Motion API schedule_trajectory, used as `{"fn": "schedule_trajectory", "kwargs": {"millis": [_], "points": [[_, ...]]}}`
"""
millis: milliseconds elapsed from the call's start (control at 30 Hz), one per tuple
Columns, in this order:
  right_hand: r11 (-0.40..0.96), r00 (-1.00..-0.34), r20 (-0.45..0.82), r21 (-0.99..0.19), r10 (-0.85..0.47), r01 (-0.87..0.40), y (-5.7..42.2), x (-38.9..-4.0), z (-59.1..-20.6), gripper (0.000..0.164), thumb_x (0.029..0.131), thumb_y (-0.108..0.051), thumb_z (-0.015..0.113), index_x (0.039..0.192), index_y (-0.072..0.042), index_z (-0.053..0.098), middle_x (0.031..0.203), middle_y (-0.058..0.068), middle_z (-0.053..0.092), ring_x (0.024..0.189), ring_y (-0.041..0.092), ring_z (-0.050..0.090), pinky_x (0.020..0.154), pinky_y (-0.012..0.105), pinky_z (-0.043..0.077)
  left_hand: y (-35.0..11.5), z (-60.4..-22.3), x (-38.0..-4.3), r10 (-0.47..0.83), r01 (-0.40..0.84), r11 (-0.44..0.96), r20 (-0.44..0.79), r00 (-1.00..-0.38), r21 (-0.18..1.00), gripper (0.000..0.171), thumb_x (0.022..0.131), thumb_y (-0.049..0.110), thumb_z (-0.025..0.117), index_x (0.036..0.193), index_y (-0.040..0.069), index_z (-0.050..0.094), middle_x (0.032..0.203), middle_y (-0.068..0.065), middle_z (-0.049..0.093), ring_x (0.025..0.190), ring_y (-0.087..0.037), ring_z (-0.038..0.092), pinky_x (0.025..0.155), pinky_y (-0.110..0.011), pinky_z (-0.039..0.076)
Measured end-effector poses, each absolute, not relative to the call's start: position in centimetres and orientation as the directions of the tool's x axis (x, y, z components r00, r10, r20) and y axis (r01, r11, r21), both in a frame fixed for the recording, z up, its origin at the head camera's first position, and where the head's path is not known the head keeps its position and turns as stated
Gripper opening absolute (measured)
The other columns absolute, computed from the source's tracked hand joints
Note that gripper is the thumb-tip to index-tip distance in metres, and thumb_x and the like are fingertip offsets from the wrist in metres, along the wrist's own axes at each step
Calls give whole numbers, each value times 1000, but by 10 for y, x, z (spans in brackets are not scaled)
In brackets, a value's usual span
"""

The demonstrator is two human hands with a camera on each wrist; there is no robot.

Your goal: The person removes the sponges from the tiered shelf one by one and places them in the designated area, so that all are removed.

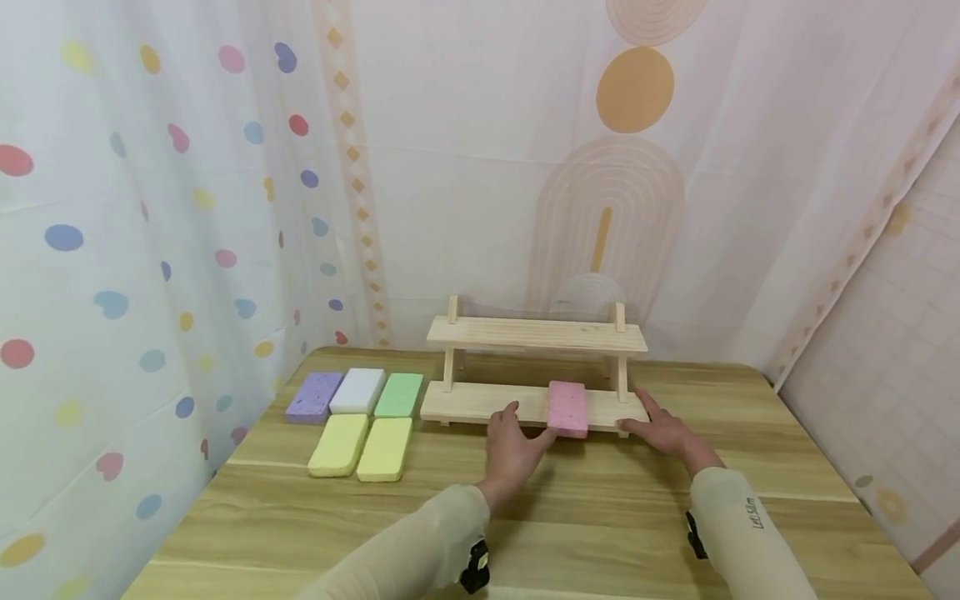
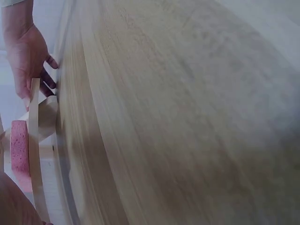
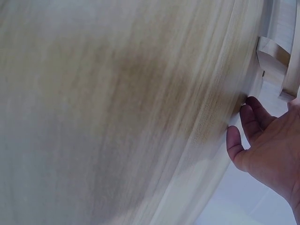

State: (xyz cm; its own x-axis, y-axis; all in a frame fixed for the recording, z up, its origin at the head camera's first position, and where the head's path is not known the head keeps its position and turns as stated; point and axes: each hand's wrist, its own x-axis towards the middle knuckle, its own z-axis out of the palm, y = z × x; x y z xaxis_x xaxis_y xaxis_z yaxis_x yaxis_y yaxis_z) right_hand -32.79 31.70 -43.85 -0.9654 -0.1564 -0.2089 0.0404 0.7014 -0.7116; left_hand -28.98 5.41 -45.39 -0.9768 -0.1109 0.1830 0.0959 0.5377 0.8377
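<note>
A pink sponge (image 1: 567, 408) lies on the lower board (image 1: 472, 401) of a two-tier wooden rack, reaching slightly past the front edge. My left hand (image 1: 508, 457) is left of it, fingers spread at the board's front, thumb tip right at the sponge's near left corner. In the left wrist view, the sponge (image 2: 19, 150) shows above the board's edge, and only part of the left hand (image 2: 16, 204) is visible. At the rack's right end, my right hand (image 1: 663, 429) touches the board with its thumb and fingers apart. The right wrist view shows its bent fingers (image 3: 251, 117) low beside the rack's end.
Left of the rack lie a purple sponge (image 1: 315, 396), a white sponge (image 1: 357, 391), a green sponge (image 1: 400, 395) and two yellow sponges (image 1: 338, 445). The rack's upper board (image 1: 536, 334) stands above and behind the lower one. Patterned curtains (image 1: 465, 167) hang behind the wooden table (image 1: 600, 533).
</note>
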Motion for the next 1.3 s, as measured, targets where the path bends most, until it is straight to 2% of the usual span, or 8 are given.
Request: {"fn": "schedule_trajectory", "kwargs": {"millis": [267, 567, 967, 1300], "points": [[702, -965, -203, -712, -165, 30, 319, -328, -441, 97, 96, -52, 55, 158, -5, -2, 157, 37, 2, 141, 58, 1, 109, 70, 8, 68, -456, -293, -102, 93, 536, 174, -979, 839, 80, 83, 38, 79, 142, -4, 44, 134, -23, 45, 121, -37, 49, 100, -50, 43], [696, -965, -185, -718, -183, 6, 317, -330, -445, 97, 96, -51, 55, 158, -4, -1, 158, 35, 2, 141, 57, 1, 109, 70, 9, 78, -457, -293, -114, 96, 541, 185, -976, 835, 83, 81, 42, 80, 141, -3, 45, 131, -21, 46, 118, -35, 50, 98, -47, 44], [706, -969, -179, -708, -167, 9, 316, -330, -441, 95, 96, -49, 56, 158, -3, 0, 157, 37, 4, 141, 58, 3, 109, 70, 11, 85, -460, -298, -113, 101, 527, 187, -976, 844, 81, 83, 40, 79, 141, -4, 44, 131, -19, 46, 113, -30, 50, 98, -45, 45], [702, -969, -190, -712, -156, 26, 317, -328, -440, 94, 96, -48, 56, 158, -3, 0, 157, 37, 4, 141, 58, 2, 109, 70, 10, 96, -462, -300, -126, 96, 544, 194, -973, 834, 82, 79, 39, 82, 139, -5, 47, 127, -19, 48, 111, -30, 51, 96, -45, 46]]}}
